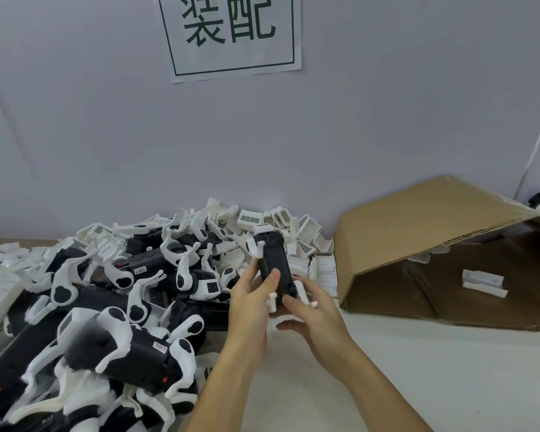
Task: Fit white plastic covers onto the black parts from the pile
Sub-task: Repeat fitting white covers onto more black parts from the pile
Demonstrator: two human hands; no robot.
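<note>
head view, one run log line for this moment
left hand: grips black part | right hand: grips same part | pile: left | cardboard box: right

light: even, soft | shadows: faint | edges: bowed, lower left blurred

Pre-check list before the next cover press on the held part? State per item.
1. Left hand grips the long black plastic part: ok.
2. Right hand grips its near end: ok.
3. White plastic cover sits at the part's far end: ok.
4. Cover fully seated: cannot tell.
5. Pile of black and white plastic parts lies at the left, apart from the hands: ok.
6. Tilted brown cardboard box stands at the right, apart from the hands: ok.
</note>
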